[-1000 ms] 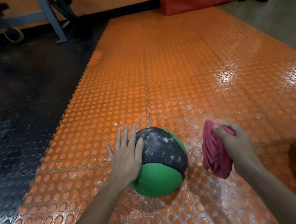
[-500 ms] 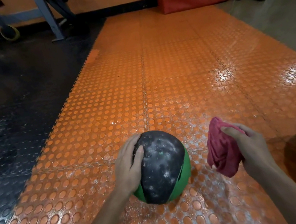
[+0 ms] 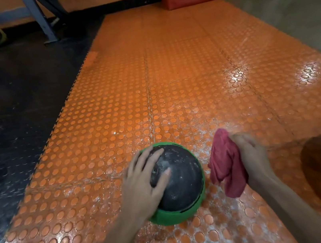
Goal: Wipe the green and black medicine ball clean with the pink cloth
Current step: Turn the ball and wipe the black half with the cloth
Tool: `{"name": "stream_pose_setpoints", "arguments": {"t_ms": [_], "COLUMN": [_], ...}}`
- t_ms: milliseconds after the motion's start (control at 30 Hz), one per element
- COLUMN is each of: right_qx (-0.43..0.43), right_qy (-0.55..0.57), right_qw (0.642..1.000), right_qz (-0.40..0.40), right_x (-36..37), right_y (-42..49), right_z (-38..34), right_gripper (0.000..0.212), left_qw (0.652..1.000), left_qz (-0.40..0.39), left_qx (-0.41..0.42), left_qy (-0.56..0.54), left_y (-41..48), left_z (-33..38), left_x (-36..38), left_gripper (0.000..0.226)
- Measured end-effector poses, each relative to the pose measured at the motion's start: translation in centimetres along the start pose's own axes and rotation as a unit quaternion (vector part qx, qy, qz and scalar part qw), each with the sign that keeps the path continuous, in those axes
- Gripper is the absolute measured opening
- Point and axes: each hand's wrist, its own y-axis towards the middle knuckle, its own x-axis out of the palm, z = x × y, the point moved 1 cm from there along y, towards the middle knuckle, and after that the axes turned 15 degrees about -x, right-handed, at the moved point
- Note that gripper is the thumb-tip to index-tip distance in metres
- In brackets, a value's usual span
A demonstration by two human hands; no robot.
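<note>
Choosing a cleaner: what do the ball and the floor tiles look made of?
Ball: likely matte rubber, dull black panel smeared with whitish dust. Tiles: probably glossy moulded rubber or plastic, raised studs with bright glare.

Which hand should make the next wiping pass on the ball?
Right. The right hand grips the pink cloth just beside the medicine ball; the left hand rests on the ball, steadying it.
</note>
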Motion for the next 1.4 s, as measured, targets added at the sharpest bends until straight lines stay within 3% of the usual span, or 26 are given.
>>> {"name": "stream_pose_setpoints", "arguments": {"t_ms": [133, 267, 433, 600, 767, 867, 967, 1067, 1167, 1267, 1400], "right_qx": [-0.112, -0.225, -0.239, -0.252, -0.316, -0.365, -0.409, -0.439, -0.394, -0.308, -0.289], "right_qy": [-0.115, -0.248, -0.248, -0.248, -0.233, -0.225, -0.240, -0.256, -0.235, -0.237, -0.277], "right_qw": [0.985, 0.935, 0.914, 0.917, 0.916, 0.901, 0.877, 0.849, 0.876, 0.909, 0.882], "right_qz": [-0.063, -0.119, -0.213, -0.187, -0.085, -0.063, -0.074, -0.146, -0.149, -0.150, -0.250], "right_x": [1.0, 2.9, 6.0, 7.0, 6.3, 6.2, 6.5, 6.4, 5.6, 6.2, 9.4], "right_y": [0.6, 2.0, 3.6, 4.3, 1.2, -0.9, -3.4, -5.5, -3.6, 1.4, 4.2], "right_z": [0.0, 0.6, 2.3, 3.1, 4.3, 4.6, 5.0, 5.2, 3.8, 1.6, 1.0], "right_gripper": [0.006, 0.021, 0.019, 0.015, 0.014, 0.017, 0.018, 0.019, 0.023, 0.021, 0.021], "left_qw": [0.999, 0.997, 0.989, 0.977, 0.976, 0.970, 0.955, 0.942, 0.930, 0.921, 0.926], "left_qz": [0.002, -0.025, -0.031, -0.013, -0.017, -0.025, -0.041, -0.055, -0.062, -0.052, -0.032], "left_qx": [-0.014, -0.028, -0.063, -0.130, -0.139, -0.139, -0.143, -0.135, -0.137, -0.138, -0.117], "left_qy": [-0.046, -0.074, -0.130, -0.167, -0.164, -0.199, -0.257, -0.303, -0.337, -0.360, -0.357], "left_y": [2.2, 4.0, 5.6, 6.3, 6.8, 7.0, 7.2, 6.8, 6.4, 5.9, 5.1], "left_z": [1.2, 1.6, 0.6, 0.8, 1.2, 0.9, -0.3, -1.6, -2.5, -3.3, -3.3], "left_x": [0.0, -0.6, -0.7, -0.5, -0.5, -0.4, -0.5, -0.9, -1.6, -1.8, -1.8], "left_gripper": [0.051, 0.056, 0.071, 0.070, 0.068, 0.058, 0.045, 0.042, 0.046, 0.035, 0.036]}}
